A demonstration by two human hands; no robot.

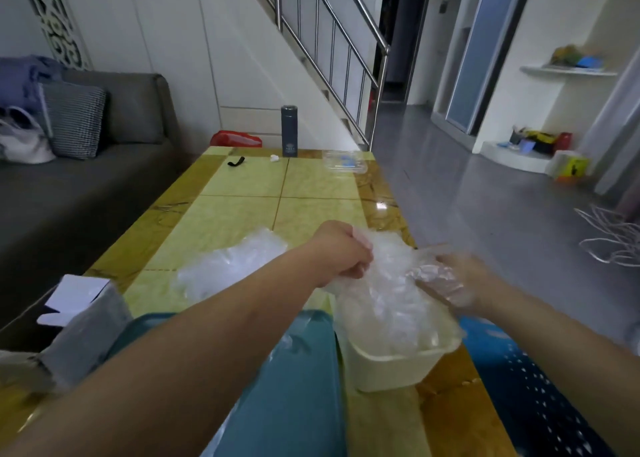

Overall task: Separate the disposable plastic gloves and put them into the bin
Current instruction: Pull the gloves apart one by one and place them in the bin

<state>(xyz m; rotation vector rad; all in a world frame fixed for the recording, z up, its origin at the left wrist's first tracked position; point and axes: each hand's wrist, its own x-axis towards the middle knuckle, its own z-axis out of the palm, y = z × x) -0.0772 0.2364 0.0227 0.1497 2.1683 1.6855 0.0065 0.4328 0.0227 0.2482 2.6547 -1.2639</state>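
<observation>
Above the bin (pixel 391 370), both hands' fingers (pixel 360 248) pinched shut on gloves (pixel 388 266), mid-separation; next, peeling one free and dropping it below.

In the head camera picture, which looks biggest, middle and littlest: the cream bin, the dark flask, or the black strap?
Largest to smallest as they look:
1. Cream bin, though it is nearest the camera, which helps it look big.
2. Dark flask, at the table's far end.
3. Black strap, also far away, clearly the smallest.

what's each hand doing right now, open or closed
Left hand: closed, pinching the clear gloves above the bin.
Right hand: blurred, touching the same gloves; grip cannot be told.
</observation>
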